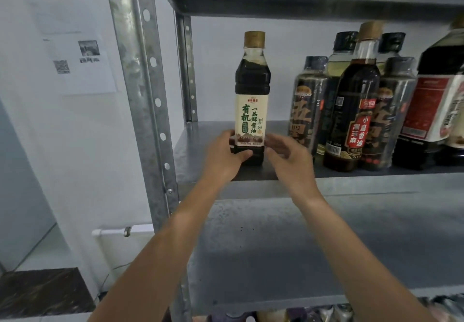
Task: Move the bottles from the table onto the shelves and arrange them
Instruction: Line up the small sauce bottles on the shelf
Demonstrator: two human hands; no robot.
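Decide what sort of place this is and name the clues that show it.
Likely a storeroom or pantry: a galvanised metal shelf rack, sauce and oil bottles lined up on it, and a printed notice on the plain wall.

— Where is the dark bottle (252, 88)?
— Upright on the metal shelf (200, 146), towards its left end, cream label facing out, tan cap on top.
— And the hands?
— The left hand (223, 153) grips its base, thumb across the front. The right hand (288, 158) is just beside the base on the other side, fingers loosely bent; blur hides whether they touch.
— Anything else there?
— A cluster of bottles (356, 100) stands apart to the right on the same shelf. A printed sheet (85, 68) hangs on the wall left of the rack's post (140, 83).
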